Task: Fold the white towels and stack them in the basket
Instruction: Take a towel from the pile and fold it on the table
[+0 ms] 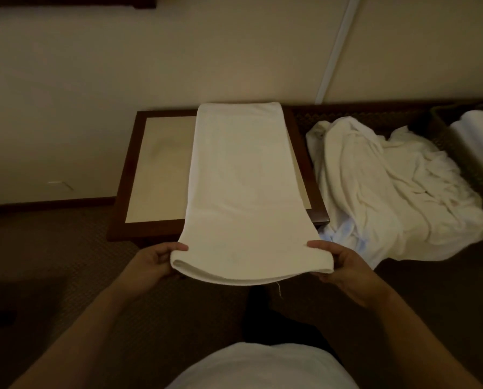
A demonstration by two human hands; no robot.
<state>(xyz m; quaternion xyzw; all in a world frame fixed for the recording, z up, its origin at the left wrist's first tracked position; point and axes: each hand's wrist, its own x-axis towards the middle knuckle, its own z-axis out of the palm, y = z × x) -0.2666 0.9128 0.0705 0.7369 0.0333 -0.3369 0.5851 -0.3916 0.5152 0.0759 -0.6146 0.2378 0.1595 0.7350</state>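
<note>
Left hand point(153, 262) and right hand point(344, 265) pinch the near corners of a folded towel point(243, 178) lying along the bench point(139, 169); basket point(459, 147) at right

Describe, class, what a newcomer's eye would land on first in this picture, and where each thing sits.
First, the long folded white towel at centre, laid over a dark-framed low table, its near end pinched at the corners by the left hand and right hand. Next, the crumpled heap of white towels to its right. Last, at the far right edge, a dark woven basket holding folded white towels.
</note>
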